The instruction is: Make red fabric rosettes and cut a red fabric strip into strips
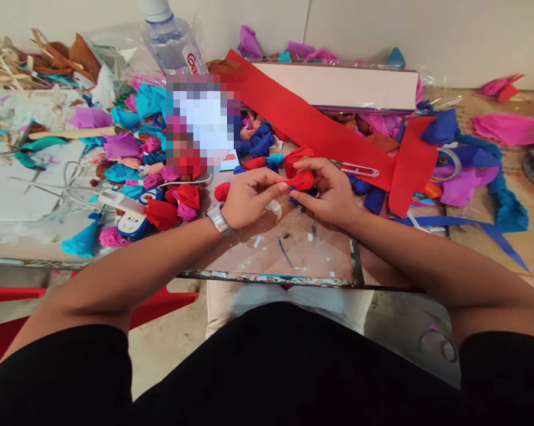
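- Black shirt [285, 367] nearest you, below the red crumpled piece [303, 179], your landmark, held over the worktop [267, 248]
- Your left hand [253, 198] pinches its left end, grip pressed together; a metal watch [221, 220] circles that wrist
- Your right hand [331, 192] has its grip closed around its right side, thumb below
- Right of it, a cutter [358, 170]
- Behind it, a broad red strip [311, 121] slants before a pale box [338, 86]
- Left of it, a power socket [134, 222]; farther back, a bottle [173, 44]

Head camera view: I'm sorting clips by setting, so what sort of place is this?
Probably a craft workspace, judging by the long red strip, crumpled coloured pieces and pile of wooden sticks.
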The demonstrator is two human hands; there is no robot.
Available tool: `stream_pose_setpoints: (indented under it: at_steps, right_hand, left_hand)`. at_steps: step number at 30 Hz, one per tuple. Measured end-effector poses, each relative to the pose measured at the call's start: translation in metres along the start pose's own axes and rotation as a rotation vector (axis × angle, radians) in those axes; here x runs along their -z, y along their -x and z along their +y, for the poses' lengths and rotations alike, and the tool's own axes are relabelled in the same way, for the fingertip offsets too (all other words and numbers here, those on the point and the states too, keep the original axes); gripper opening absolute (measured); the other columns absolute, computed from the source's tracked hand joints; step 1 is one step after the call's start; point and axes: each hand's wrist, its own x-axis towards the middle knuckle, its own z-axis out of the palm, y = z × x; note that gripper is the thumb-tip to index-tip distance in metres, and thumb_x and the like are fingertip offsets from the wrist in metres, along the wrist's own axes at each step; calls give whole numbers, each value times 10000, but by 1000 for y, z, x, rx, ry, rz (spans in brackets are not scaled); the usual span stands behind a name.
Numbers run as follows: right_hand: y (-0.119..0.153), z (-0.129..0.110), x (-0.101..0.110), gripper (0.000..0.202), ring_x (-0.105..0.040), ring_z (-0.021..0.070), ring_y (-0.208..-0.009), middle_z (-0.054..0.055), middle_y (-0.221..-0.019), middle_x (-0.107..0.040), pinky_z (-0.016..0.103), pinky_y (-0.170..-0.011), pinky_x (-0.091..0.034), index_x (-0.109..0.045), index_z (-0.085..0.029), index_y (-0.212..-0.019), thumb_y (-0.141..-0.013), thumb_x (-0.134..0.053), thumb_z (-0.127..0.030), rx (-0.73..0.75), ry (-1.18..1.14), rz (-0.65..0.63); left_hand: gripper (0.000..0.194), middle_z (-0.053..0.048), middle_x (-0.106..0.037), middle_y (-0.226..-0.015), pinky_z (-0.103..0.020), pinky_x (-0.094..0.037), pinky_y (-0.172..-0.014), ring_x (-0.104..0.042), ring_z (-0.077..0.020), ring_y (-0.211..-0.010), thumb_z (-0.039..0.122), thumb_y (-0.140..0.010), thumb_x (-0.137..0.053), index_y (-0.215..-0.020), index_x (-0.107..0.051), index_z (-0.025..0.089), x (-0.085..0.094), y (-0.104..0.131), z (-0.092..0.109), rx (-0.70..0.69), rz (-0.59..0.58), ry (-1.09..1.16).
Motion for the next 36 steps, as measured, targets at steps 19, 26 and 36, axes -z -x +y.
stream_pose_setpoints:
  at_steps: [19,26,36]
  right_hand:
    - [-2,-8,2,288,-703,213,-862,39,-974,-740,376,-799,-609,-746,-262,-1090,-947,-804,-504,0,65,8]
    - [-2,-8,2,437,-744,241,-1029,73,-1117,-770,381,-925,-621,-737,-245,-1181,-907,-854,-564,-13,1,-7]
    - [-1,-10,3,335,-727,211,-896,44,-999,-765,356,-822,-616,-774,-268,-1117,-940,-826,-548,-34,14,9]
  left_hand:
    - [391,-87,-836,-913,-297,-590,-739,-763,-184,-801,555,-975,-779,-953,-816,167,-1,2,-1,-6,-34,-46]
    - [394,-77,-837,-919,-286,-573,-727,-750,-175,-798,557,-976,-779,-959,-826,166,-1,2,1,-27,-14,-90]
    - [381,-76,-840,-934,-289,-578,-728,-758,-181,-810,550,-966,-793,-975,-834,171,-1,2,-3,-20,2,-64]
